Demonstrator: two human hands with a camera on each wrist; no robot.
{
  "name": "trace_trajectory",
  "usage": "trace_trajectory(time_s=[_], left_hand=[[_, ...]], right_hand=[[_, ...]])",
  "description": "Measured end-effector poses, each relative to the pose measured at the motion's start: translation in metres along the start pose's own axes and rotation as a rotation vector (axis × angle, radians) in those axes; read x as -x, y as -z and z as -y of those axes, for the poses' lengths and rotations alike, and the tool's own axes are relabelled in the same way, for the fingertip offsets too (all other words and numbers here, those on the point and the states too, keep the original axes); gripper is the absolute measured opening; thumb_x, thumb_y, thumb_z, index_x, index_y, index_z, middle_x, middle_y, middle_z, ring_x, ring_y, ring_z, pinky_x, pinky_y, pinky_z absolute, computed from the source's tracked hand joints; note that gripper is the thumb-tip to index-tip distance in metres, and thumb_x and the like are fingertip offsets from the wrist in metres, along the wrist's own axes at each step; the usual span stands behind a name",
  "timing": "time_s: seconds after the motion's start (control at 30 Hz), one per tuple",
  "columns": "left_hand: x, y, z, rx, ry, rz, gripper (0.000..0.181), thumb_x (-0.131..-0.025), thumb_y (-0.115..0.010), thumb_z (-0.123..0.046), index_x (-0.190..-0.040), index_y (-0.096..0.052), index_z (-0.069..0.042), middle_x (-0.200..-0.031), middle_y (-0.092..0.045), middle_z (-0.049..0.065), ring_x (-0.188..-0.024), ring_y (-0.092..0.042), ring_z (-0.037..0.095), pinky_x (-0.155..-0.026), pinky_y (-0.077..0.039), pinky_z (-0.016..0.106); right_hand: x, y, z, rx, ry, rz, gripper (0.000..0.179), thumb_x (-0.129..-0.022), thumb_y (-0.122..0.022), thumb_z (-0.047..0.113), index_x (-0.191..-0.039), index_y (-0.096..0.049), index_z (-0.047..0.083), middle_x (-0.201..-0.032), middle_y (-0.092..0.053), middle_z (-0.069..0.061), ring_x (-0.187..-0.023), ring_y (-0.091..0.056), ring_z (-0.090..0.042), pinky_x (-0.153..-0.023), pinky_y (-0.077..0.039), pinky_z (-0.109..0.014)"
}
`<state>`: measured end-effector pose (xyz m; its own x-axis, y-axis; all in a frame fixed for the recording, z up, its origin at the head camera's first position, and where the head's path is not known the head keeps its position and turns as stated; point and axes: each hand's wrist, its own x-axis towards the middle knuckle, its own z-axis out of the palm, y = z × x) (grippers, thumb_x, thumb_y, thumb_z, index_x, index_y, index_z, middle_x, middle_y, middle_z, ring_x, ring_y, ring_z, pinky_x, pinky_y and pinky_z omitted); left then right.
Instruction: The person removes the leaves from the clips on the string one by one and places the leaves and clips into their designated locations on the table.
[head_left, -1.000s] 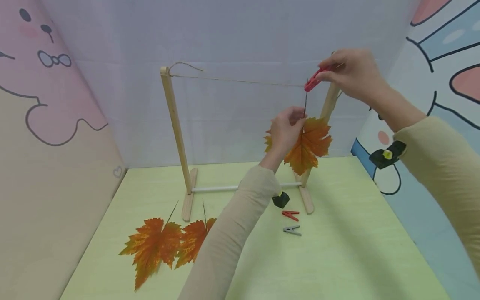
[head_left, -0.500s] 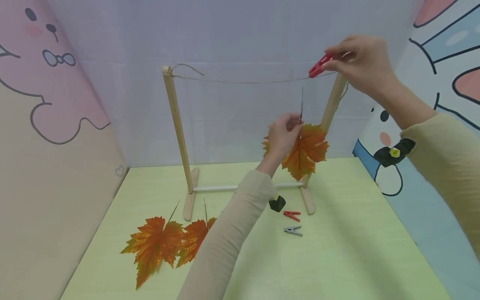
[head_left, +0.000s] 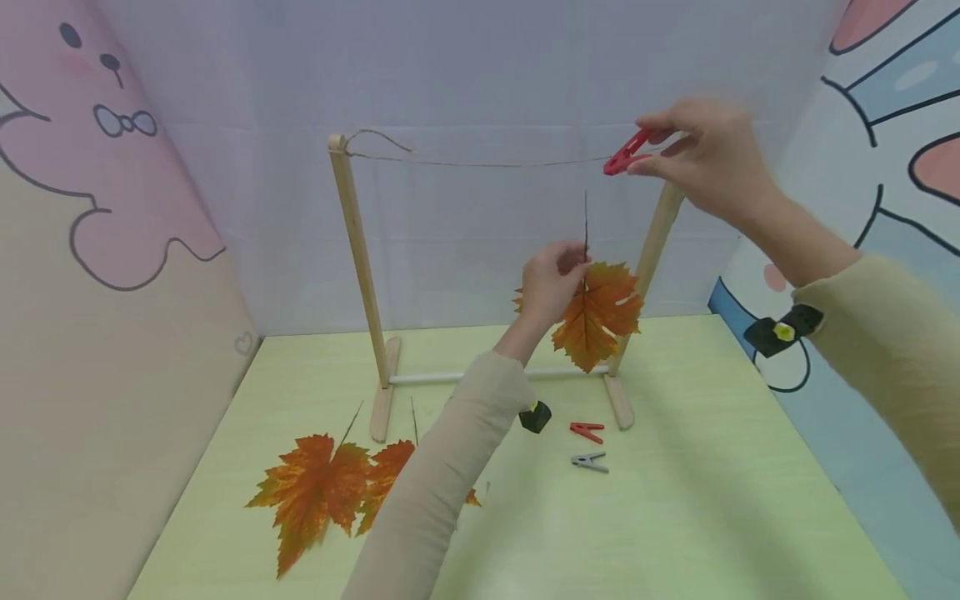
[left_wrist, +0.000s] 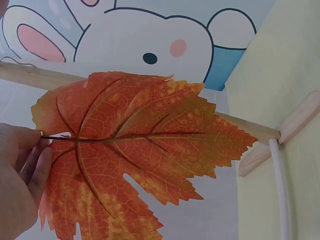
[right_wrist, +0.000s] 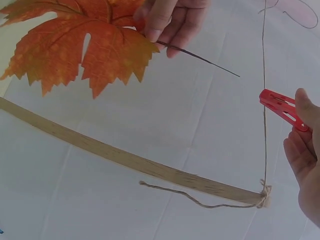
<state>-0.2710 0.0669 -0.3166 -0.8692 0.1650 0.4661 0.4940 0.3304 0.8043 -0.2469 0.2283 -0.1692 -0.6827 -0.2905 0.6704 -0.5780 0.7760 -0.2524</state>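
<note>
My left hand (head_left: 551, 282) pinches an orange artificial maple leaf (left_wrist: 135, 135) by the base of its dark stem. The stem (right_wrist: 210, 62) points upward, its tip below the string. Up at the string, near the right post, my right hand (head_left: 708, 154) pinches a red clothespin (right_wrist: 280, 106) by its handle end. In the right wrist view the clothespin's nose overlaps the string (right_wrist: 265, 150). The leaf hangs below the string, in front of the right post (head_left: 658, 233).
The wooden stand has a left post (head_left: 356, 250) and a white bottom rod (head_left: 427, 378). More maple leaves (head_left: 318, 492) lie on the table at left, some partly behind my left sleeve. A red clothespin (head_left: 587, 432) and a grey clothespin (head_left: 590, 462) lie right of centre.
The clothespin has come away from the leaf's stem. My left hand has lowered the leaf and moved it left. My right hand rose with the clothespin, then came down a little.
</note>
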Motion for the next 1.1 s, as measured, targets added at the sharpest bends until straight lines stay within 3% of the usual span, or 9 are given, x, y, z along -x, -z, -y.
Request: trace_trajectory(time_s=[0.17, 0.57, 0.87, 1.1], left_hand=[[0.003, 0.006, 0.003, -0.003, -0.013, 0.019, 0.017, -0.084, -0.064, -0.010, -0.100, -0.066, -0.007, -0.092, -0.068, 0.003, -0.084, -0.062, 0.011, -0.073, -0.046, 0.013], [0.009, 0.025, 0.032, 0.018, -0.005, -0.013, 0.016, -0.083, -0.065, -0.006, -0.098, -0.065, -0.005, -0.089, -0.068, 0.006, -0.079, -0.063, 0.015, -0.070, -0.048, 0.014], [0.017, 0.043, 0.048, 0.000, 0.030, -0.030, 0.017, -0.083, -0.065, -0.007, -0.100, -0.064, -0.005, -0.088, -0.067, 0.007, -0.079, -0.063, 0.016, -0.072, -0.050, 0.018], [0.031, 0.055, 0.059, 0.016, 0.072, -0.021, 0.019, -0.083, -0.065, -0.006, -0.102, -0.063, -0.004, -0.089, -0.067, 0.008, -0.080, -0.063, 0.017, -0.073, -0.051, 0.021]], right_hand=[[0.010, -0.009, 0.001, -0.011, 0.030, 0.023, 0.034, -0.075, -0.073, 0.008, -0.106, -0.065, -0.002, -0.096, -0.064, -0.012, -0.081, -0.047, 0.005, -0.072, -0.040, -0.003], [0.028, -0.021, -0.003, -0.023, 0.036, 0.075, 0.031, -0.073, -0.074, 0.006, -0.101, -0.064, -0.003, -0.096, -0.062, -0.012, -0.086, -0.055, -0.020, -0.072, -0.035, -0.003], [0.054, -0.037, -0.008, -0.147, 0.147, 0.028, 0.038, -0.062, -0.079, -0.004, -0.098, -0.066, -0.002, -0.090, -0.064, -0.011, -0.080, -0.051, -0.005, -0.072, -0.039, -0.005], [0.076, -0.049, -0.012, -0.168, 0.116, 0.063, 0.037, -0.062, -0.078, -0.006, -0.096, -0.065, -0.003, -0.088, -0.064, -0.010, -0.078, -0.051, -0.003, -0.071, -0.041, -0.004]])
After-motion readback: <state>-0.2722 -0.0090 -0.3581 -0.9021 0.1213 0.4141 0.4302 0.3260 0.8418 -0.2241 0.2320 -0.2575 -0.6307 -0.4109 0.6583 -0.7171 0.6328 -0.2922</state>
